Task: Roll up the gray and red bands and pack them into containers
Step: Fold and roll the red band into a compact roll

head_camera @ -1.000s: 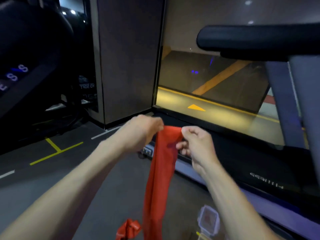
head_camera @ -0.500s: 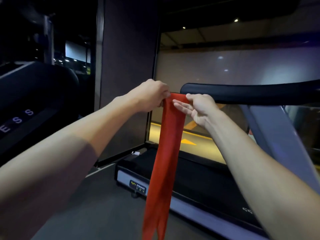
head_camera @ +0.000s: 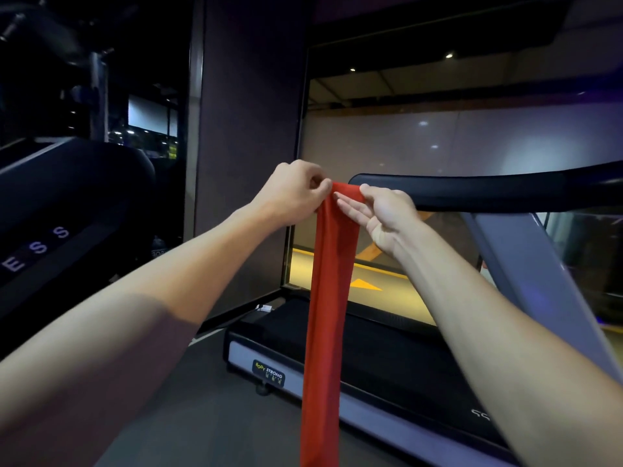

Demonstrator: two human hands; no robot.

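1. Treadmill (head_camera: 371, 358) — fills the right side, its black handrail (head_camera: 472, 192) just behind the hands.
2. Red band (head_camera: 328, 315) hangs straight down, raised before the treadmill.
3. Left hand (head_camera: 296, 193) — grip pinching the band's top edge.
4. Right hand (head_camera: 384, 214) pinches the same edge, lower fingers extended.

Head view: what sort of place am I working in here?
Most likely a gym. A treadmill with a branded deck stands ahead, another machine sits left, and both hands hold a red band.

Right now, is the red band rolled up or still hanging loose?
Mostly loose. The red band hangs in a long flat strip from both hands, left hand and right hand, pinching its top edge, where only a small fold shows.
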